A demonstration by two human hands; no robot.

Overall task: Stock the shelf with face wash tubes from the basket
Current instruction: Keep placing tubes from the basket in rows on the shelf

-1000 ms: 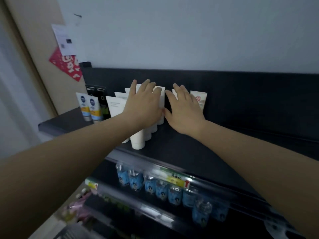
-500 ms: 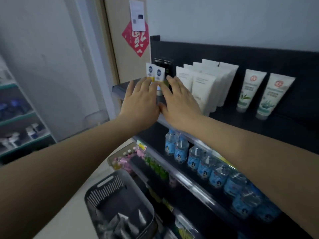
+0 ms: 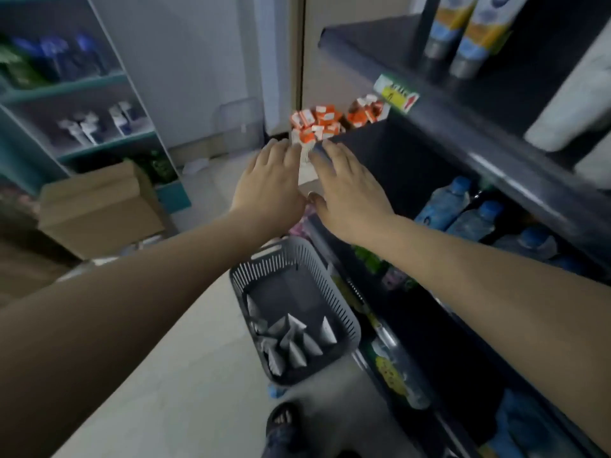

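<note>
A grey slatted basket [image 3: 344,320] stands on the floor beside the dark shelf unit, with several white face wash tubes [image 3: 291,342] lying in its near end. My left hand [image 3: 269,183] and my right hand [image 3: 347,186] hover side by side in the air well above the basket, fingers straight and spread, holding nothing. The top shelf [image 3: 463,104] carries white tubes [image 3: 575,104] at the right edge of the view, blurred.
Two yellow and blue tubes [image 3: 463,31] stand at the top shelf's left end. Blue-capped bottles [image 3: 463,209] fill the shelf below. Orange packets [image 3: 317,123] sit in a bin at the unit's end. A cardboard box [image 3: 96,206] and a teal rack [image 3: 66,94] lie left.
My view has swung down from the top shelf to the floor. Both hands have left the tubes on the shelf and dropped lower, still empty. The basket is now in full view.
</note>
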